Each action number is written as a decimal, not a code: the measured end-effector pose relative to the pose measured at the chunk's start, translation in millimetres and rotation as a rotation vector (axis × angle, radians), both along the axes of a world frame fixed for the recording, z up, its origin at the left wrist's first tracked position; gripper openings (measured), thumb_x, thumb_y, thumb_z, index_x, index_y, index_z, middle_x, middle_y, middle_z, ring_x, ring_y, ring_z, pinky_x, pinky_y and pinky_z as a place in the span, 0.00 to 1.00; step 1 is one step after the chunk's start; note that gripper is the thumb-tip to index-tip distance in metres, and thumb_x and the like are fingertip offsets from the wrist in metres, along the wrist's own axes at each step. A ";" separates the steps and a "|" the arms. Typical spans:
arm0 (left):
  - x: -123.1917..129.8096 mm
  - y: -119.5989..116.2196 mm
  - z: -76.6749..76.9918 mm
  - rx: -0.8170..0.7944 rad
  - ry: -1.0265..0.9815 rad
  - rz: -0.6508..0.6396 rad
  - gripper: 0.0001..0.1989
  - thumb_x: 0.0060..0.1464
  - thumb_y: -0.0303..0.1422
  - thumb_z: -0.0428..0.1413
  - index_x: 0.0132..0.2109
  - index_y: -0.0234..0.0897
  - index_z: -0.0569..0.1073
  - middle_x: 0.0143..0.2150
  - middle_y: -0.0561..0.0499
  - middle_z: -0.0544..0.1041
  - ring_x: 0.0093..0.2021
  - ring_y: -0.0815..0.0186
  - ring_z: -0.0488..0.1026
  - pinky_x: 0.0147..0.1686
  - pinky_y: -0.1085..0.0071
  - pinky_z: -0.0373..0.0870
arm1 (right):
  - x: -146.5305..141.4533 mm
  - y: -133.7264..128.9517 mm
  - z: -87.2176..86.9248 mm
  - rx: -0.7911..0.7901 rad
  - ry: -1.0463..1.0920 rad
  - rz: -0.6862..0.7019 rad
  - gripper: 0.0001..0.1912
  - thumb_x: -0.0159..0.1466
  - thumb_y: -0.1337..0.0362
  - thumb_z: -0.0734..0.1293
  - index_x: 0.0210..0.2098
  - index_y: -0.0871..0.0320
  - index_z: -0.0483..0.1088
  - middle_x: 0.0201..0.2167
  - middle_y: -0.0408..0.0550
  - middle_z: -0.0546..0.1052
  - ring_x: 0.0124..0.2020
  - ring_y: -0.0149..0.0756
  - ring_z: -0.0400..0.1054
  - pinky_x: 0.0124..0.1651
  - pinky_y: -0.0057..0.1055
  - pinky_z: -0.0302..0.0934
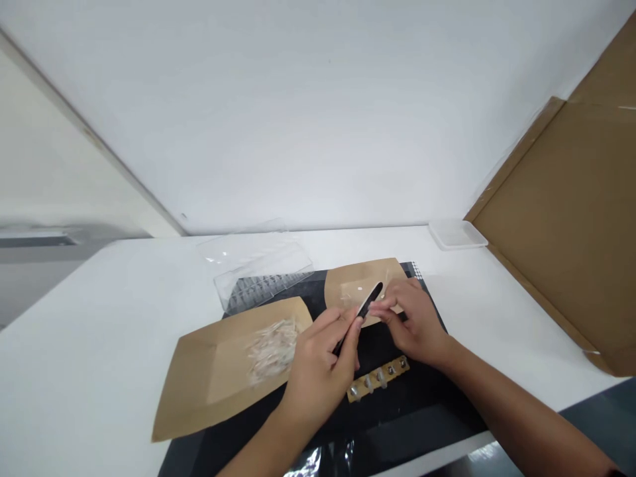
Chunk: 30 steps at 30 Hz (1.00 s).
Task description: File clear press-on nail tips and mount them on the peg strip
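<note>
Clamped in the left hand (318, 374), black tweezers (365, 306) slant toward the far kraft-paper sheet (360, 277); the right hand (415, 324) brings its fingertips (385, 306) together against them, though whether they pinch anything cannot be told. A heap of pale slivers (272, 351) lies on the left kraft-paper sheet (209, 377), while a clear piece (355, 291) rests on the far sheet. A studded strip (378, 379) lies near, on the black mat (397, 430).
</note>
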State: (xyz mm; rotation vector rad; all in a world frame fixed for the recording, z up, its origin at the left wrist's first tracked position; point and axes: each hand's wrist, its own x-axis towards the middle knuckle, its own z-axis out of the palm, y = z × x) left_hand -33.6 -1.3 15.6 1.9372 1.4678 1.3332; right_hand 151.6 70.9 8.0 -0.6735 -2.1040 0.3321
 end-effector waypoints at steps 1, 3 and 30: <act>-2.3 1.5 0.0 -0.003 0.026 0.017 0.18 0.72 0.32 0.50 0.34 0.37 0.79 0.29 0.52 0.75 0.26 0.69 0.73 0.29 0.72 0.68 | 2.9 1.1 -0.1 -0.029 0.048 -0.007 0.07 0.73 0.67 0.68 0.36 0.54 0.70 0.30 0.40 0.77 0.33 0.34 0.71 0.43 0.36 0.56; -8.9 4.7 0.5 -0.001 0.091 0.099 0.16 0.72 0.34 0.49 0.40 0.37 0.80 0.32 0.50 0.77 0.29 0.66 0.75 0.33 0.70 0.71 | 7.9 3.2 -0.9 -0.066 0.113 -0.029 0.05 0.72 0.67 0.70 0.38 0.52 0.72 0.33 0.40 0.80 0.35 0.34 0.73 0.44 0.37 0.58; -59.1 -0.6 34.0 -0.353 0.499 0.249 0.16 0.66 0.42 0.51 0.44 0.43 0.82 0.38 0.48 0.84 0.36 0.55 0.79 0.37 0.63 0.72 | 18.1 3.6 -4.0 -0.020 0.269 0.016 0.11 0.62 0.63 0.80 0.35 0.52 0.74 0.30 0.39 0.83 0.32 0.35 0.78 0.42 0.39 0.63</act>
